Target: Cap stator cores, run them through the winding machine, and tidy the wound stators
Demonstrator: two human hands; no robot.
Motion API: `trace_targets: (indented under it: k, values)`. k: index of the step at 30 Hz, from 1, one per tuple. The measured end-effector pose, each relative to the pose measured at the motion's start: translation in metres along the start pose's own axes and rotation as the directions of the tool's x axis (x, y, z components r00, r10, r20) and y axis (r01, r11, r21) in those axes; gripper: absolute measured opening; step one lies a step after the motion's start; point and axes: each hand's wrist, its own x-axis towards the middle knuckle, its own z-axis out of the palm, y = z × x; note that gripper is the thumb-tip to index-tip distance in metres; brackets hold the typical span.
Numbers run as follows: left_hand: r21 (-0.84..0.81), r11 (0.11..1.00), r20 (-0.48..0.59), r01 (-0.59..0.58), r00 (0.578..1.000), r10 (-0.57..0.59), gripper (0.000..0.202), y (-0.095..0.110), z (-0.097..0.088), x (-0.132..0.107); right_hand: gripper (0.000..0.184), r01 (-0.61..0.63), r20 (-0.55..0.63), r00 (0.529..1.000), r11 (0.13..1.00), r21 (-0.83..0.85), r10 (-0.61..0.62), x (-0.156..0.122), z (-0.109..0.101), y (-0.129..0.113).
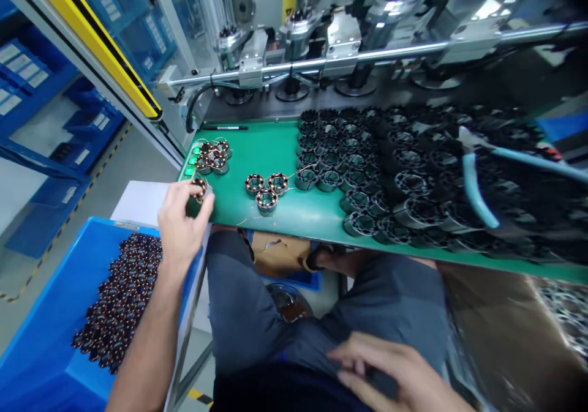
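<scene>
At the left end of the green work surface, my left hand (184, 213) has its thumb and fingers around a copper-wound motor stator (199, 190). Just beyond it sits a small cluster of wound stators (215, 160) with loose wire ends. Three more wound stators (266, 199) stand together further right, thin wire ends trailing from them. My right hand (386, 366) is over my lap, away from the bench. Its fingers are partly curled and blurred, and whether anything is in them does not show.
Rows of black stator cores (353, 161) cover the bench's right part, with blue-handled cutters (475, 185) on top. A blue bin (50, 338) of wound stators stands left. A black pen (225, 128) lies at the back, before the machine's metal bar (294, 68).
</scene>
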Motion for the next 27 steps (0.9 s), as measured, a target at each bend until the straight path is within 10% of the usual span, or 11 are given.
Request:
trace_targets:
  k: [4, 8, 18, 22, 27]
  values:
    - [-0.445, 0.895, 0.138, 0.011, 0.989, 0.057, 0.065, 0.090, -0.009, -0.054, 0.029, 0.019, -0.309, 0.947, 0.946, 0.324, 0.087, 0.026, -0.007, -0.035]
    - [-0.613, 0.790, 0.270, -0.018, 0.935, 0.232, 0.055, 0.139, -0.008, -0.077, 0.052, 0.032, -0.158, 0.983, 0.766, 0.642, 0.091, 0.044, -0.008, -0.054]
    - [-0.392, 0.850, 0.300, -0.353, 0.824, 0.480, 0.036, 0.129, -0.023, -0.071, 0.030, -0.058, -0.052, 0.988, 0.672, 0.738, 0.142, 0.029, -0.024, -0.042]
    - [-0.338, 0.754, 0.307, -0.563, 0.692, 0.654, 0.034, 0.130, -0.029, -0.065, 0.036, -0.083, -0.045, 0.980, 0.605, 0.792, 0.193, 0.028, -0.024, -0.037]
    - [-0.360, 0.862, 0.369, -0.356, 0.795, 0.482, 0.021, 0.110, 0.018, -0.102, 0.047, 0.016, -0.237, 0.924, 0.589, 0.808, 0.299, 0.022, -0.035, -0.036]
